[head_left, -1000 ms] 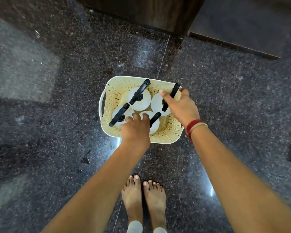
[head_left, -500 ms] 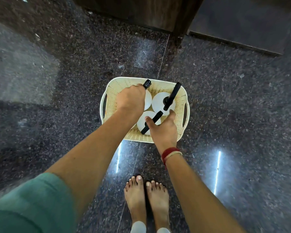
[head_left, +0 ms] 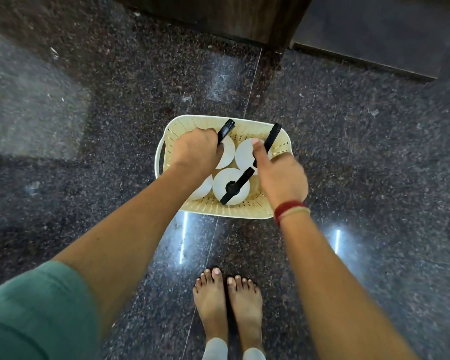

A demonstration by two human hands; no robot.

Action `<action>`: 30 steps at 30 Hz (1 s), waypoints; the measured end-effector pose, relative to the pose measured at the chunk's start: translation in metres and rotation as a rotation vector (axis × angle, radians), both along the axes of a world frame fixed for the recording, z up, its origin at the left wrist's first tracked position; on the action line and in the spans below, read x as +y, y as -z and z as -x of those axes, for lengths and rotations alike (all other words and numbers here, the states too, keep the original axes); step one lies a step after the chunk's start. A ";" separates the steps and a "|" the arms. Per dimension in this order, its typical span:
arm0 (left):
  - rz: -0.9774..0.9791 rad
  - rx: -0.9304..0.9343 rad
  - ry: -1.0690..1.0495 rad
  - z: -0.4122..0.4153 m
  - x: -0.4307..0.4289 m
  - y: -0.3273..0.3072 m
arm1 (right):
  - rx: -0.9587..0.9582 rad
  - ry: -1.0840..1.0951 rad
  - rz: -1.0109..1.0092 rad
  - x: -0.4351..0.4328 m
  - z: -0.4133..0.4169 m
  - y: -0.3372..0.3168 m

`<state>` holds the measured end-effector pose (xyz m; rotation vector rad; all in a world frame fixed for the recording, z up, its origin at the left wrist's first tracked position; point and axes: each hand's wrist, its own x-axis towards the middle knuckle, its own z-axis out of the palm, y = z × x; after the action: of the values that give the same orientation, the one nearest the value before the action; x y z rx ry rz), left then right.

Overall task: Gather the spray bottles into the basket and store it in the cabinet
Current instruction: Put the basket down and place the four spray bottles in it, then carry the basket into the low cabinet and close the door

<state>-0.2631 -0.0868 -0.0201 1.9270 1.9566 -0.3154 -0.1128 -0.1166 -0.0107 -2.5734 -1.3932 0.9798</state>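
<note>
four white spray bottles with black trigger heads are seen standing upright inside a cream perforated basket (head_left: 234, 210), which is set on a dark speckled stone floor (head_left: 348, 152) just in front of a dark wooden cabinet (head_left: 218, 16). the back-left bottle (head_left: 227, 152) is gripped around its black head by the left hand (head_left: 196, 152), whose fingers are curled closed over it. the front-left bottle (head_left: 202, 189) is mostly hidden under the left forearm. the front-right bottle (head_left: 231, 187) is left untouched, its trigger angled diagonally. the back-right bottle (head_left: 244, 157) is met by the right hand (head_left: 281, 178), whose thumb is laid along the black trigger head; the remaining fingers are turned away over the basket's right rim, so it cannot be told whether anything is clasped by them. a red and beige band (head_left: 291, 210) is worn at the right wrist, and a green sleeve (head_left: 31, 313) is seen on the left arm. two bare feet (head_left: 226, 302) are placed near the basket's front edge
</note>
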 end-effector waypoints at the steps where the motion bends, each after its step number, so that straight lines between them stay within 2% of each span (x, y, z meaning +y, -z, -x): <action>1: 0.001 -0.010 0.008 0.001 0.001 0.000 | -0.001 -0.046 0.025 0.012 -0.003 0.002; 6: -0.004 -0.026 0.007 0.002 -0.001 0.004 | -0.016 -0.156 0.021 0.040 -0.004 0.014; 13: 0.016 -0.064 0.002 0.006 0.003 0.001 | 0.028 -0.109 0.017 0.032 -0.003 0.017; 16: -0.036 -0.061 -0.059 0.017 -0.001 -0.004 | 0.018 -0.082 0.043 0.028 -0.012 0.014; 18: -0.116 -0.085 -0.155 0.033 -0.007 -0.006 | -0.005 0.029 -0.106 0.017 -0.019 0.010; 20: -0.250 -0.089 -0.200 0.049 -0.013 -0.007 | 0.037 0.145 -0.404 0.003 -0.025 0.006; 21: -0.313 -0.097 -0.200 0.054 -0.017 -0.007 | 0.062 0.167 -0.539 -0.003 -0.028 0.007; 23: -0.372 -0.133 -0.175 0.059 -0.024 -0.004 | 0.107 0.160 -0.658 -0.013 -0.032 0.014; 26: -0.323 -0.142 -0.219 0.060 -0.040 0.011 | 0.041 0.162 -0.550 -0.022 -0.039 0.030; 28: -0.256 -0.168 -0.391 0.063 -0.052 0.026 | -0.024 0.135 -0.470 -0.025 -0.044 0.041; 30: -0.171 -0.273 -0.629 0.068 -0.061 0.039 | -0.002 0.115 -0.429 -0.026 -0.048 0.050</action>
<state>-0.3314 -0.1476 -0.0586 1.2520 2.3126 0.2789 -0.0649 -0.1426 -0.0611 -2.3021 -1.2717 0.5841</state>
